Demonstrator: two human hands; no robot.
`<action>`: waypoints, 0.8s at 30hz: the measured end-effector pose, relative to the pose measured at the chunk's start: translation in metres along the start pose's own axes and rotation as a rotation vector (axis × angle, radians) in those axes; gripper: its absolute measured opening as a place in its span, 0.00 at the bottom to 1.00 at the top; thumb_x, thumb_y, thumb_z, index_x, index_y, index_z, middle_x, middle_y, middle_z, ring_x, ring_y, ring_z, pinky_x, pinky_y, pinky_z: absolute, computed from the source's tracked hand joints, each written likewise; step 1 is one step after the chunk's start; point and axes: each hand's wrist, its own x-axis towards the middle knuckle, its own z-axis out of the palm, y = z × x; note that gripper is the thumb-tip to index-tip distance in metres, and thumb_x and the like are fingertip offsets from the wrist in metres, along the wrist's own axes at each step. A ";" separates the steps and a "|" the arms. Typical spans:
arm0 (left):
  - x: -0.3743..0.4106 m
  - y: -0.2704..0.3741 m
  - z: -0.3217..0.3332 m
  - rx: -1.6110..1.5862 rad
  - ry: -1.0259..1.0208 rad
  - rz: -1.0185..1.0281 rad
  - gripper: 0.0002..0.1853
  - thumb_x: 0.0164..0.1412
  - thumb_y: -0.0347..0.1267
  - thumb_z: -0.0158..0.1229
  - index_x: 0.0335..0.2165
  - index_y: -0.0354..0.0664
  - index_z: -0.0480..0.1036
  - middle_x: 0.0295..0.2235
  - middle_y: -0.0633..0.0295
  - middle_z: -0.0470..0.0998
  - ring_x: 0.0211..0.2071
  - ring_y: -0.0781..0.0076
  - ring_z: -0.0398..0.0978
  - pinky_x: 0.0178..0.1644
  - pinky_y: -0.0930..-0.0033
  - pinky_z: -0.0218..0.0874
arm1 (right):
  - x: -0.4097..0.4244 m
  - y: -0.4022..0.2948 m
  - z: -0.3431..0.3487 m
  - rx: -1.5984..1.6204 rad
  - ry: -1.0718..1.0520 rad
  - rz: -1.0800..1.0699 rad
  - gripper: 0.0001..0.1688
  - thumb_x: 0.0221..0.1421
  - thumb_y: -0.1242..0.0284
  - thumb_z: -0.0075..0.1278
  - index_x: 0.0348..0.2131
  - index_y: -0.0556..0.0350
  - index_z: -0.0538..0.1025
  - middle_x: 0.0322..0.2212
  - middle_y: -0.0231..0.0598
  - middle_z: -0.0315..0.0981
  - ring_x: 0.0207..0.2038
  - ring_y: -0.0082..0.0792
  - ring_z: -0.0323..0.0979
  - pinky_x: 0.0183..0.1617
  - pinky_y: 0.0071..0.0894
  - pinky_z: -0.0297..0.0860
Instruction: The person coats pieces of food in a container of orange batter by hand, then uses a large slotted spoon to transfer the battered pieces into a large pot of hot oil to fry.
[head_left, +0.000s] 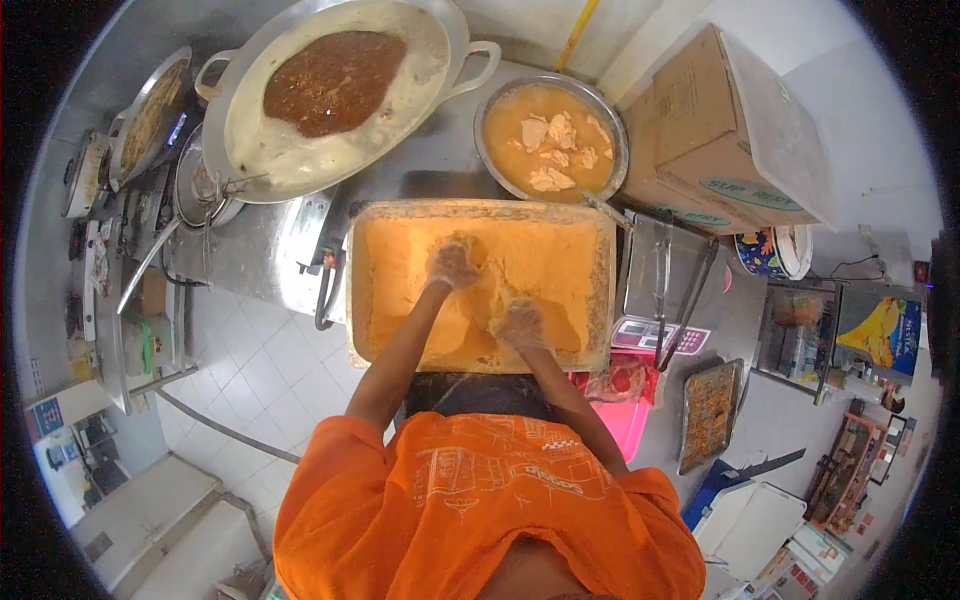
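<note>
A large rectangular tray (604, 292) lies before me, filled with orange breading powder (397, 300). My left hand (454, 264) is pressed into the powder near the tray's middle, in a thin clear plastic glove. A coated lump (469, 244) shows at its fingertips, partly covered. Closer to my body, my gloved right hand (519, 322) is also in the powder, touching a powder-covered piece (504, 296). Fingers of both hands are blurred and partly buried, so their grip is unclear. Beyond the tray, a round metal bowl (484, 161) holds orange liquid with several pale pieces (562, 131).
A big two-handled pan (420, 45) of foamy oil stands at the far left. Cardboard boxes (675, 135) stand right of the bowl. Tongs (690, 300) lie over a digital scale (645, 259). A pink tray (626, 427) and a metal tray of food (711, 412) are at right.
</note>
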 end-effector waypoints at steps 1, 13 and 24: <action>0.014 -0.011 0.015 0.134 -0.166 0.144 0.20 0.52 0.41 0.45 0.40 0.38 0.65 0.31 0.53 0.72 0.33 0.60 0.70 0.43 0.63 0.58 | 0.006 0.010 0.023 -0.064 -0.004 -0.004 0.25 0.49 0.62 0.44 0.45 0.58 0.63 0.36 0.43 0.66 0.37 0.38 0.66 0.41 0.36 0.63; -0.023 0.034 -0.029 -0.454 -0.238 -0.049 0.20 0.48 0.40 0.53 0.37 0.37 0.67 0.31 0.52 0.73 0.31 0.62 0.71 0.36 0.64 0.61 | -0.044 0.094 0.053 0.478 0.096 -0.021 0.25 0.42 0.63 0.50 0.39 0.57 0.68 0.33 0.48 0.68 0.37 0.42 0.67 0.41 0.39 0.63; -0.052 0.058 -0.096 -0.586 0.022 -0.003 0.18 0.37 0.39 0.62 0.29 0.41 0.72 0.26 0.55 0.74 0.27 0.61 0.71 0.33 0.64 0.62 | -0.016 0.007 -0.024 0.084 0.165 -0.216 0.23 0.39 0.68 0.48 0.38 0.60 0.68 0.26 0.45 0.70 0.29 0.42 0.69 0.32 0.33 0.65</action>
